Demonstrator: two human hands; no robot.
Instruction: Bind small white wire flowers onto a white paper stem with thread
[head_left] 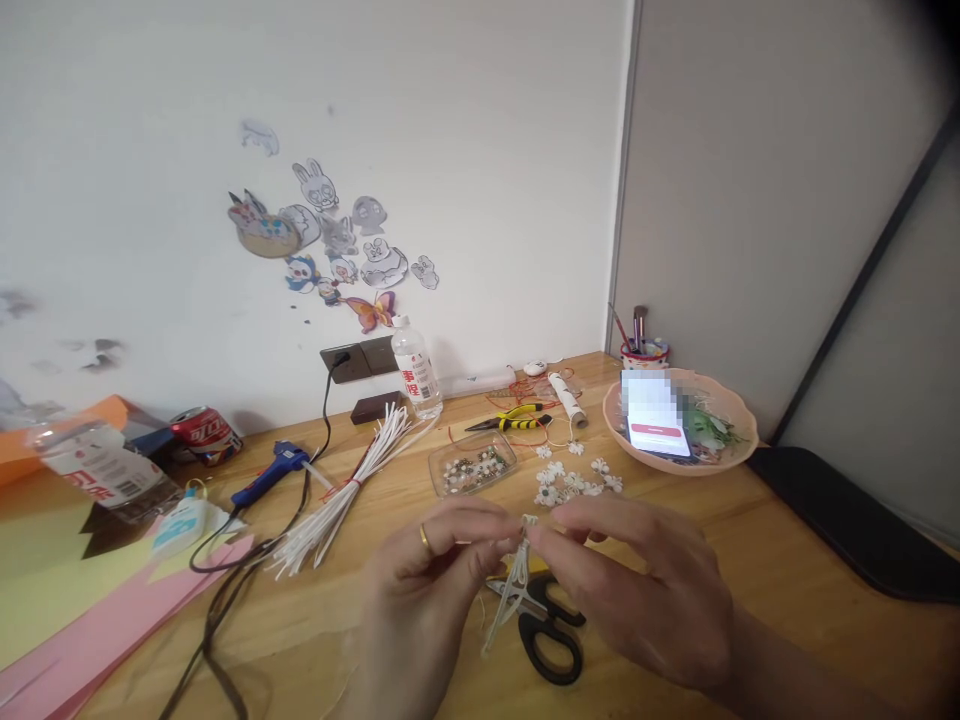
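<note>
In the middle of the head view, my left hand (442, 565) pinches a bundle of white cord (517, 575) between thumb and fingers. From the other side my right hand (645, 580) has its fingertips closed on the same cord near its top. Loose cord ends hang down below my fingertips. Black-handled scissors (553, 648) lie on the table under the cord, partly hidden by it and by my right hand. Just beyond my hands are several small white flower-like pieces (574, 484) and a clear tray of beads (474, 466).
Pliers (514, 418) with yellow and black handles lie behind the tray. A bundle of white stems (352, 488), a blue glue gun (271, 474) and its cable are at left. A pink bowl (739, 462) holding a phone (658, 415) stands at right. A bottle (417, 372) stands by the wall.
</note>
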